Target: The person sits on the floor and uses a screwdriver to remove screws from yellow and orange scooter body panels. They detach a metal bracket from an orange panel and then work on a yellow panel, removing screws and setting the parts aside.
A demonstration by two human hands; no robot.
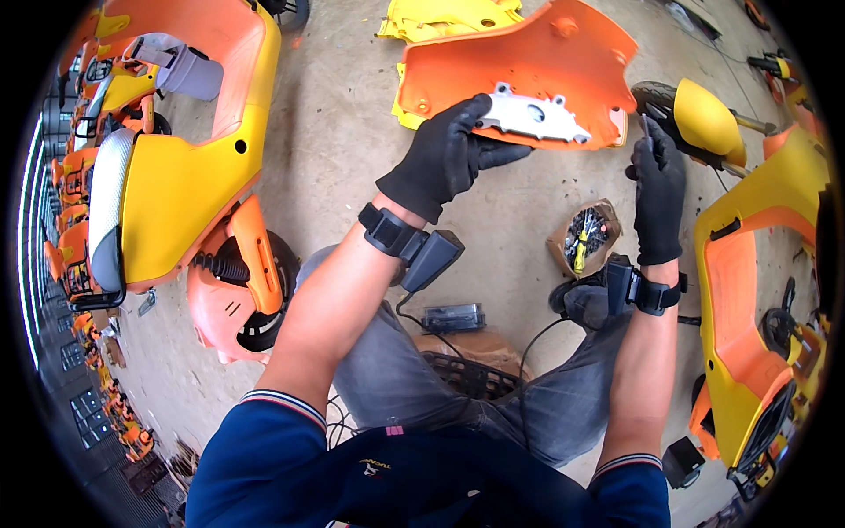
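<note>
My left hand (444,154), in a black glove, grips the lower left of an orange curved plastic panel (506,62), held tilted up with its inner side toward me. A white or silver plate (528,114) with tabs and a round hole sits along the panel's lower part, beside my left fingers. My right hand (656,189), also gloved, is raised just right of the panel, pinching a small, thin, dark object (647,126) that I cannot make out. Yellow panels (440,18) lie behind the orange one. Each of my wrists carries a strapped black device.
Yellow-orange scooters stand left (185,202) and right (757,194), with a pink panel (211,326) by the left one. A box of fasteners (563,233) holding a screwdriver (583,245) and a clear case (453,317) lie on the concrete floor near my legs. Cables run between my knees.
</note>
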